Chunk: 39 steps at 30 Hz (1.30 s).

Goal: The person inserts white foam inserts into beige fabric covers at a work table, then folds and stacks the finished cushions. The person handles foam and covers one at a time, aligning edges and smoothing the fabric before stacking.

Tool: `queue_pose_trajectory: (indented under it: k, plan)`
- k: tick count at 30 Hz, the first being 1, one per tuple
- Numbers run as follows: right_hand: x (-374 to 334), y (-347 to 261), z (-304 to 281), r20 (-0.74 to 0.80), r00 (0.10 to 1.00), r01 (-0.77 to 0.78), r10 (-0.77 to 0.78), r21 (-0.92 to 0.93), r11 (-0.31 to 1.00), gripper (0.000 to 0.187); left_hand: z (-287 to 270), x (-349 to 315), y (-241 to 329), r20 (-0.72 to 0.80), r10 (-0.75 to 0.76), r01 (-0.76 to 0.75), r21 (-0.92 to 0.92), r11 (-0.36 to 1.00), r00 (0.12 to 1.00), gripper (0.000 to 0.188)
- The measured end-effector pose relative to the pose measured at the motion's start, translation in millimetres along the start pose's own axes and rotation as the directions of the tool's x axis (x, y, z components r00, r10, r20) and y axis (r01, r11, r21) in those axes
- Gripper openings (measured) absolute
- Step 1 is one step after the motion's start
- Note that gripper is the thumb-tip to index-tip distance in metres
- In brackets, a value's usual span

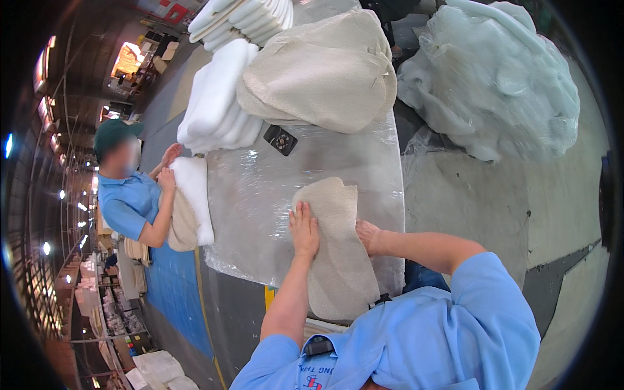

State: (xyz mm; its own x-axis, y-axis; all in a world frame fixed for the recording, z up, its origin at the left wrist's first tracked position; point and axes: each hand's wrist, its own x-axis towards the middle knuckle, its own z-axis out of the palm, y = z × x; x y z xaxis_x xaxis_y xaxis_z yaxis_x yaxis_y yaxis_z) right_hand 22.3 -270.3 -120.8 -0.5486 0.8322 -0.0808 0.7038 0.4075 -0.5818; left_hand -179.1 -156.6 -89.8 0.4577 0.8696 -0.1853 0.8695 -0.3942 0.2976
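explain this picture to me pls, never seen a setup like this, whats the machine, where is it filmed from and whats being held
There is no machine: the left hand and right hand are a person's own, bare. The one picture comes from a camera on that person's head, looking down; its wide lens bends straight edges.

The left hand lies flat on a beige cloth. The right is at the cloth's right edge, its fingers mostly hidden, so its grip is unclear.

Farther up the table are a beige stack, white pads and a small black object. At left, a co-worker handles a white piece.
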Motion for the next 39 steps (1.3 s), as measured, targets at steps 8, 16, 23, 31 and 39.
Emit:
queue_pose_trajectory:
  k: [8,16,23,31,39]
  plan:
    - [20,18,21,-0.006,0.999,-0.033,0.033,-0.331,0.943,0.055,5,9,0,-0.031,0.061,-0.062,-0.027,0.998,0.998,0.062]
    - [-10,-22,53,-0.372,0.925,0.026,-0.072,-0.129,0.991,0.063,11,-3,-3,-0.060,0.056,-0.053,0.047,0.997,0.997,0.064]
    - [-19,-26,40,-0.345,0.932,0.055,-0.115,-0.179,0.982,0.078,9,-41,-10,0.012,0.249,-0.249,0.100,0.963,0.968,0.069]
    - [6,-13,33,-0.199,0.980,0.001,-0.023,-0.110,0.994,0.075,23,-140,-10,0.077,0.257,-0.261,0.046,0.964,0.963,0.071]
    - [-36,-22,40,-0.186,0.982,0.002,-0.018,-0.084,0.996,0.077,-7,-44,-24,-0.180,0.335,-0.349,-0.051,0.936,0.925,0.057]
